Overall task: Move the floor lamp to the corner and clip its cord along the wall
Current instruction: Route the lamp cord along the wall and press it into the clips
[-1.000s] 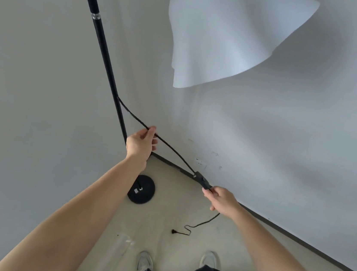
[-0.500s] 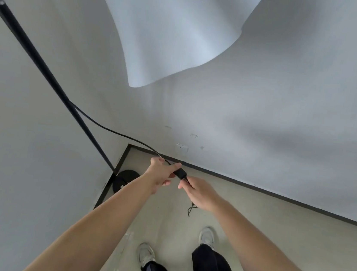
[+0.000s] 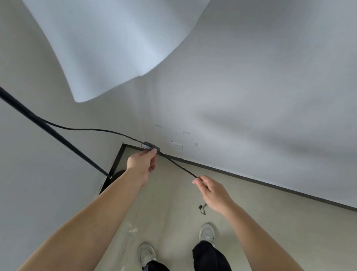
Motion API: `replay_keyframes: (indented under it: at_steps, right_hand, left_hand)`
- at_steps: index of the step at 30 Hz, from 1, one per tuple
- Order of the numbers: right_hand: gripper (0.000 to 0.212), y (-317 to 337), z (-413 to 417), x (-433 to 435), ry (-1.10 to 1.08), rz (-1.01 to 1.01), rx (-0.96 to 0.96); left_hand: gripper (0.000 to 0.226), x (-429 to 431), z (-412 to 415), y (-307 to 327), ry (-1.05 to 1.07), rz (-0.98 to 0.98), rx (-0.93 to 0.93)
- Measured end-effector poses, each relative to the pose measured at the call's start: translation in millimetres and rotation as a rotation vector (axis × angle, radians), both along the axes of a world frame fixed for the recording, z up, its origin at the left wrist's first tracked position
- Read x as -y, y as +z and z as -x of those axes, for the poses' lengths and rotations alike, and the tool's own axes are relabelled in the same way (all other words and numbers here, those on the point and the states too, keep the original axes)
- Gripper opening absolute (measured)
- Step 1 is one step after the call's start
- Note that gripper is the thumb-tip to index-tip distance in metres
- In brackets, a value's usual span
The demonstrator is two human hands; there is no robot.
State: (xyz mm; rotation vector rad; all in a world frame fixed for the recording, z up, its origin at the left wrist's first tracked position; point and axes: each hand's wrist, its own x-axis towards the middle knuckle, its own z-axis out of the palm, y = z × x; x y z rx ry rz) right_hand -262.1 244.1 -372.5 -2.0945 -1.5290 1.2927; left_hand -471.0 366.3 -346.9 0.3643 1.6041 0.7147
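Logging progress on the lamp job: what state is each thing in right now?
Floor lamp pole: standing in the corner, base mostly hidden.
Lamp shade: overhead, unlit as far as visible.
Cord: off the wall, unclipped, stretched between hands.
Inline switch: pinched by left hand.
Right hand: pinching the cord.
Plug end: loose on the floor.

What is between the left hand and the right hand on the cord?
In the head view, only a bare taut stretch of black cord runs from the left hand, at the inline switch, to the right hand.
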Motion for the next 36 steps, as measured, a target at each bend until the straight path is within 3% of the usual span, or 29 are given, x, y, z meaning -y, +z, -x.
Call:
replay_keyframes:
  at_steps: [2,9,13,17,23,29,36]
  right_hand:
    - [0.031,1.1,-1.2,-9.8,0.047,-0.042,-0.036]
    - [0.031,-30.2,-23.0,-17.2,0.178,-0.04,-0.094]
    - [0.032,-58.5,-29.8,-20.6,0.212,-0.006,-0.14]
    - [0.038,-93.1,-39.7,-14.5,0.233,0.04,-0.154]
    - [0.036,-165.2,-57.5,-7.1,0.085,0.039,-0.058]
    - [0.031,-226.5,-18.7,-41.6,0.067,-0.001,-0.161]
    - [0.035,-295.2,7.4,-78.7,0.117,-0.094,-0.15]
  left_hand:
    - [0.025,6.6,-14.7,-4.6,-0.076,0.049,0.053]
    - [0.014,8.4,-45.2,-47.9,0.007,0.044,0.039]
    - [0.015,24.9,-64.8,-68.1,-0.056,0.048,0.084]
    - [0.012,29.7,-66.6,-95.4,0.106,-0.013,0.012]
    - [0.012,11.5,-46.7,-143.7,0.228,-0.059,-0.016]
    - [0.017,13.7,-33.5,-217.1,0.017,0.01,0.129]
    - [0.017,-2.7,-20.9,-298.8,-0.178,-0.131,-0.053]
